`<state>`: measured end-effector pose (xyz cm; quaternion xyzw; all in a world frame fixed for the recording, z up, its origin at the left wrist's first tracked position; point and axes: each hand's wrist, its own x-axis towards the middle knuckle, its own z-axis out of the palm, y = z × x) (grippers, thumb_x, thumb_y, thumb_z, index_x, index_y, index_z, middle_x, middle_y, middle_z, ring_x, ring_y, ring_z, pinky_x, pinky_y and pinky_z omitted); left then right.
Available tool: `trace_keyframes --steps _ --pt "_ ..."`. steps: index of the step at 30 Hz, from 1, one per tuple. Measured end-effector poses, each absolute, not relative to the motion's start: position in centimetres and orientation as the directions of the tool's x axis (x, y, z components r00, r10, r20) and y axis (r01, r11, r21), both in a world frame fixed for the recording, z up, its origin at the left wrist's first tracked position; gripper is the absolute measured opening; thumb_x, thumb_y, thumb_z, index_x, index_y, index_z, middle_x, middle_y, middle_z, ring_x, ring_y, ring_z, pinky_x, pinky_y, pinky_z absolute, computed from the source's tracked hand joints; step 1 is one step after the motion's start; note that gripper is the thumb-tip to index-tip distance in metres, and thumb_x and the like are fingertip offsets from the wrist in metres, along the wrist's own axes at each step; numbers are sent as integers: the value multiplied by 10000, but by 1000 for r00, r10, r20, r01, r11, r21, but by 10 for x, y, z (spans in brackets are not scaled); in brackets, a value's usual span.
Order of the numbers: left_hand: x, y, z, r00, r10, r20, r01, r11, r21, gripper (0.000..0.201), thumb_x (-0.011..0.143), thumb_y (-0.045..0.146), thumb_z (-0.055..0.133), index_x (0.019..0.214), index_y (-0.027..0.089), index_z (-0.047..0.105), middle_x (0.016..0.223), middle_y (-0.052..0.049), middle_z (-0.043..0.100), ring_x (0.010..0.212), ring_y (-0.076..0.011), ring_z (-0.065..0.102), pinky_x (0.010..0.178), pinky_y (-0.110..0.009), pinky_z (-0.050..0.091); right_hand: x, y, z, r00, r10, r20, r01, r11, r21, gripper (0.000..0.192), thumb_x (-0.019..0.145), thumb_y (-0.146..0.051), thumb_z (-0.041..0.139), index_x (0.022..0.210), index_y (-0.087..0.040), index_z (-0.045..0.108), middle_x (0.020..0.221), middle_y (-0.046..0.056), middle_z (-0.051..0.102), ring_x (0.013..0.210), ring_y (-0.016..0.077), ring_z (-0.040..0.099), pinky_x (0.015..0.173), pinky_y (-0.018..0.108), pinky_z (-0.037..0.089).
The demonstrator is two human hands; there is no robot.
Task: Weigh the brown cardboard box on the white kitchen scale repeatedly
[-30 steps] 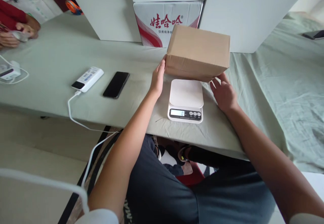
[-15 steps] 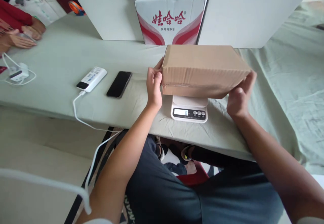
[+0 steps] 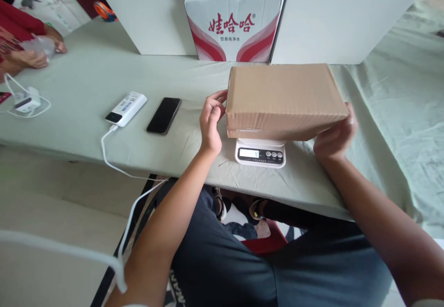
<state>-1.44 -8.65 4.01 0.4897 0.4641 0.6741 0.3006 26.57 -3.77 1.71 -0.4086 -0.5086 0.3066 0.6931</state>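
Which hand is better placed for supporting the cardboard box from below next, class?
Probably the right hand: it sits at the lower right corner of the cardboard box, the end overhanging the scale more. The left hand is beside the box's left side.

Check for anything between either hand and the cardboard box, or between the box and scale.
Nothing visible does: the left hand and right hand are at opposite sides of the cardboard box, and no object shows between it and the scale, though the box hides much of it. The phone lies to the left.
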Motion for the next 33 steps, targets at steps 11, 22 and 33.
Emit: trace_keyframes --steps 11,22,33 --pt "-27 -73 39 -582 737 344 -27 -440 897 449 999 723 481 952 285 571 1291 -52 689 1277 -250 668 932 -344 548 276 -20 23 535 729 426 -173 588 -790 631 905 -817 388 655 -241 327 685 -14 271 620 144 304 603 309 321" --pt "-41 -43 28 -653 757 -14 -349 -284 893 491 988 501 625 685 241 339 638 49 328 536 -105 337 531 -291 286 288 -7 26 563 817 122 -364 379 -851 542 987 -449 418 544 -236 191 564 -59 59 549 106 36 480 298 28" --pt "-43 -45 33 -646 762 -39 -406 -300 863 510 962 238 612 633 240 222 561 93 174 461 -67 158 473 -274 128 287 -14 29 494 864 97 -440 344 -829 441 919 -277 468 583 -218 189 613 -65 80 549 81 93 480 226 156"
